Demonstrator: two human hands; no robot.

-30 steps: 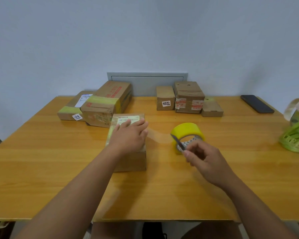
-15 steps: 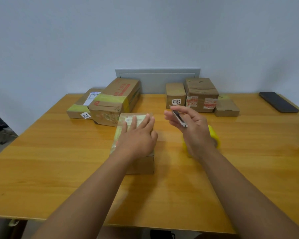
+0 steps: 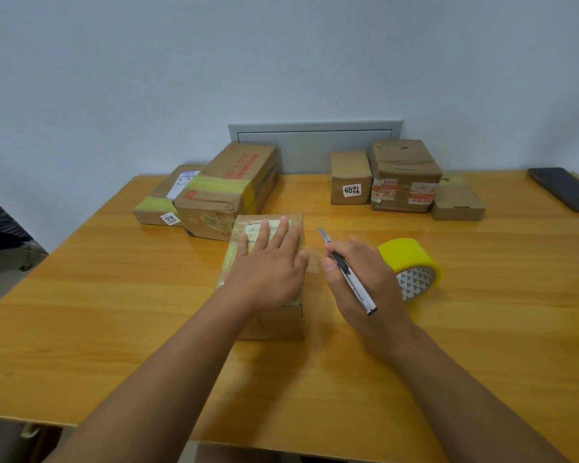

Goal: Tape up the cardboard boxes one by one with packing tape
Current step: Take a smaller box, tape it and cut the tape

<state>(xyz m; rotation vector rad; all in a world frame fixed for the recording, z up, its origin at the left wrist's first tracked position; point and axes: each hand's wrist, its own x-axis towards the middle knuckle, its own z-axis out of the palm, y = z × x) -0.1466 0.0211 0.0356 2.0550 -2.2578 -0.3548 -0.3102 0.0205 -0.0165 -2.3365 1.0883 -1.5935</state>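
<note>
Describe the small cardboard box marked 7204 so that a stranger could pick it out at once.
Start at the grey wall panel behind the wooden table. Below its right half stand three boxes; the small plain brown cardboard box is the leftmost. Only it bears a white sticker reading 7204.

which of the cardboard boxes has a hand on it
The brown cardboard box nearest the person, mid-table: the left hand lies flat on its top. The other boxes stand untouched at the table's far edge.

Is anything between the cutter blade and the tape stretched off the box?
Nothing visible. The cutter in the right hand points at the clear tape strip beside the box; bare table lies between.
</note>
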